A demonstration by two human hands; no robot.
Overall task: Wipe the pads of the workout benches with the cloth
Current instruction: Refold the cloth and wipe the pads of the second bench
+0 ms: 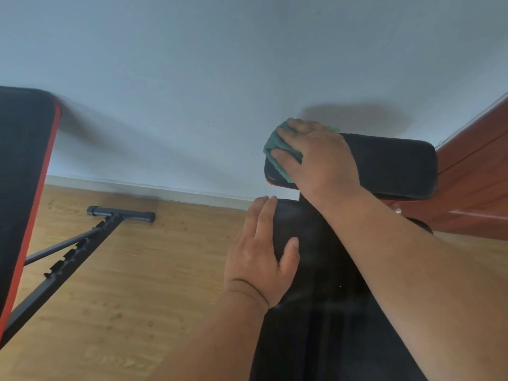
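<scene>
Second bench: far left, red-edged, well apart from both hands. Left hand: fingers straight, flat on the near pad. Right hand: spread, pressing the cloth on the top pad's left end; that pad's long axis runs rightward, unwiped length judged to lie that way. Containers: none.
</scene>
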